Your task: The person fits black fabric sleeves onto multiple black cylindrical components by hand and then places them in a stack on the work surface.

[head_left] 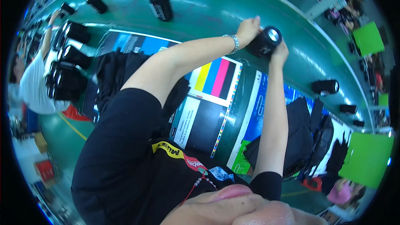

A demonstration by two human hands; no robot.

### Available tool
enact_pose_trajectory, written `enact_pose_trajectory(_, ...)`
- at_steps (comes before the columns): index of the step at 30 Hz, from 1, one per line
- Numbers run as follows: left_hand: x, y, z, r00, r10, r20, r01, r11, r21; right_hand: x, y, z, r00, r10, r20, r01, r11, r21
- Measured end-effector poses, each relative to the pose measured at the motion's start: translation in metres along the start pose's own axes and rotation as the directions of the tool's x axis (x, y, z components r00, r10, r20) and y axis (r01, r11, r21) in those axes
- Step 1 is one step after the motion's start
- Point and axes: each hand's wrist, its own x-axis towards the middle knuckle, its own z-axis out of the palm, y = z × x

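Note:
Out over the green work surface (208,6), a black cylinder (262,46) with a bright, shiny round end is between my two hands. My left hand (249,31), with a metal bracelet at its wrist, closes on the cylinder's left side; some of its fingers are hidden behind it. My right hand (280,53) grips it from the right, near the shiny end, its fingers partly out of sight. A similar cylinder (160,6) stands to the left on the green surface, and another (326,87) lies to the right.
Printed colour sheets (214,81) cover the nearer surface. Dark cloth (118,73) lies left and more dark fabric (283,131) right. Several black cylinders (68,81) are grouped at left, beside a co-worker in a white top (35,85). Green panels (366,158) stand at right.

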Motion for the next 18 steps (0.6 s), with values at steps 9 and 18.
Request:
enact_pose_trajectory(9,-0.083,0.091,-0.190,0.924,0.205,0.324,-0.340,0.828,0.446,-0.040,-0.095,-0.056,0.903,-0.386,-0.187,0.337,0.908,-0.249)
enact_pose_trajectory(18,-0.304,0.086,-0.314,0.885,0.446,0.132,-0.371,0.507,0.778,-0.174,-0.179,0.082,0.673,-0.674,0.304,0.707,0.707,0.000)
